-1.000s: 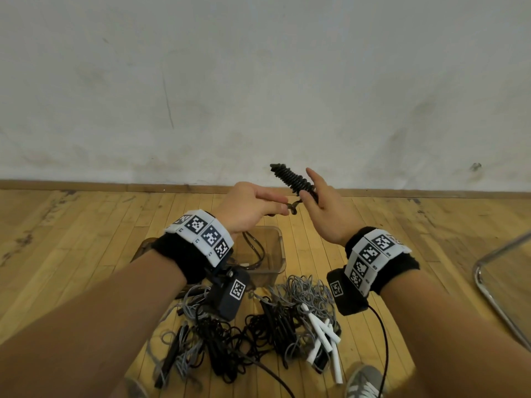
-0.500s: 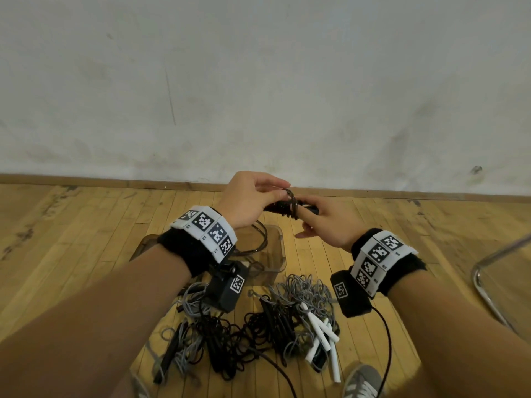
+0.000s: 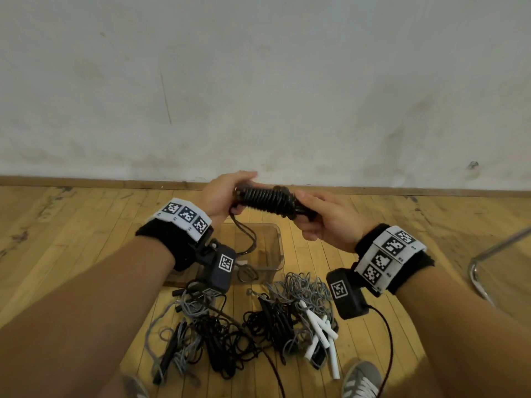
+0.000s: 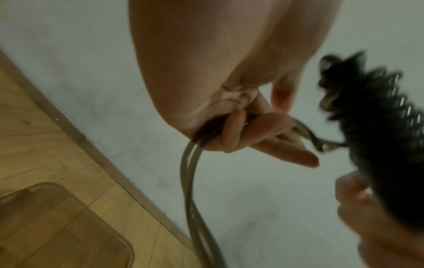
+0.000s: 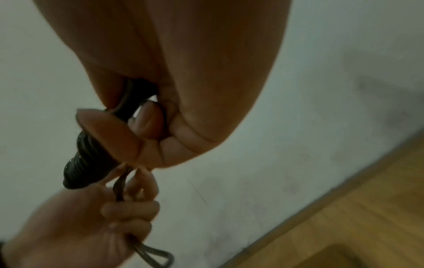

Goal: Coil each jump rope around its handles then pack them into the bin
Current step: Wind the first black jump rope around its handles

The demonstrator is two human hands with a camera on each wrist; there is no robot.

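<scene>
L-wrist view is blurred; the left hand pinches the doubled loose cord of the black jump rope, whose tail droops toward the clear bin on the wood floor, bin partly hidden by the L wrist cam. The right hand is curled round the handle end of the coiled bundle, handles themselves buried under coils; tangled black, grey & white-handled ropes lie nearer the person than the bin. Vs 0.5 s ago the bundle lies more level, more coils showing btw the hands, which sit further apart.
</scene>
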